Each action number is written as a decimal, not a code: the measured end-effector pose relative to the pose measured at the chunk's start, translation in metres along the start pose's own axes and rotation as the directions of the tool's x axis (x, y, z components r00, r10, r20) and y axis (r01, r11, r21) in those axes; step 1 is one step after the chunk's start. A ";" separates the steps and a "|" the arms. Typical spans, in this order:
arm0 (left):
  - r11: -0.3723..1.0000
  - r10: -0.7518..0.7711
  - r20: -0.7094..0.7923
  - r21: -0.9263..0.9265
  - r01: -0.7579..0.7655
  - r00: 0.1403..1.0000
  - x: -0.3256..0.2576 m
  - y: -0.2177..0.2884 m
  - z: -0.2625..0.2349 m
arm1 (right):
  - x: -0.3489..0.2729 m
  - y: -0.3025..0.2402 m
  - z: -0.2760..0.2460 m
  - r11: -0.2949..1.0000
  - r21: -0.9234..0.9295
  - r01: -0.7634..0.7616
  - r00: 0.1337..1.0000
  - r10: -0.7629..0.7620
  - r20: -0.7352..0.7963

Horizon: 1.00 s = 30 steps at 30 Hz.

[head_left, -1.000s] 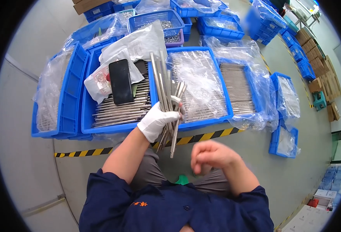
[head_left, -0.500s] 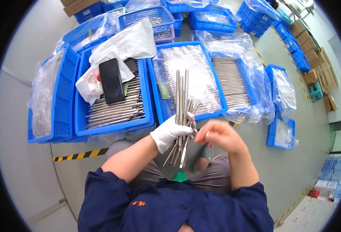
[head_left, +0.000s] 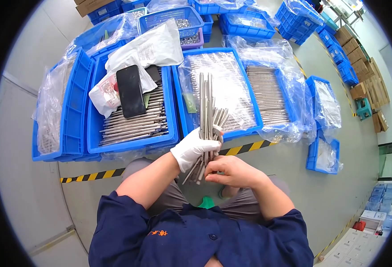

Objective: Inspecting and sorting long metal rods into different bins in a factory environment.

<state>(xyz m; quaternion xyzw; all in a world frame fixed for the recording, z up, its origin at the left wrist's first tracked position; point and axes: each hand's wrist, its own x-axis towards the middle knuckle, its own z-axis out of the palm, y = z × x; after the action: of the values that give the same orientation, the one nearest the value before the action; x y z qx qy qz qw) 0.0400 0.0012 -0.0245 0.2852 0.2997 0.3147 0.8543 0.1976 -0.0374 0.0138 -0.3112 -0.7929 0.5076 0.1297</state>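
A bundle of slim silver metal rods (head_left: 206, 104) stands nearly upright in front of my body. Wrapped around its middle is my left hand (head_left: 190, 150), in a white glove. Several of the rods fan out at slightly different angles, above and below that grip. My right hand (head_left: 235, 171), ungloved, is closed with thumb and forefinger at the lower part of the rods, just beneath the glove. The exact rod between those fingertips is partly hidden. Just beyond the bundle lies a blue crate (head_left: 259, 127) of similar rods under clear plastic.
Another blue crate (head_left: 131, 149) on the left holds rods, with a black phone (head_left: 131, 91) and white plastic packages (head_left: 149, 46) on top. To the right, a plastic-lined crate holds more rods (head_left: 267, 93). Yellow-black tape (head_left: 249, 147) marks the floor.
My right hand has come down and left, from beside the bundle to its lower rods. My left hand still grips the bundle, which has shifted slightly left.
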 end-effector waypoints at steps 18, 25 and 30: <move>0.694 -0.274 0.036 0.699 0.172 0.961 -0.009 -0.003 0.019 | -0.013 0.041 -0.054 0.845 0.478 0.241 0.522 0.303 -0.798; 0.760 -0.152 0.026 0.642 0.100 0.988 -0.011 -0.007 0.020 | 0.000 0.037 -0.038 0.870 -0.422 -0.256 0.321 -0.335 -0.886; 0.713 -0.251 0.007 0.678 0.180 0.968 -0.011 0.000 0.018 | -0.016 0.034 -0.052 0.928 0.367 0.062 0.545 0.277 -0.791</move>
<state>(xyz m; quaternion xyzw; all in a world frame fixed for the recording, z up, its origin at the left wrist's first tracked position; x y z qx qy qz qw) 0.0455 -0.0120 -0.0089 0.5522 0.3815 0.0689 0.7381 0.2501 0.0002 0.0087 -0.5341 -0.5108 0.4395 0.5105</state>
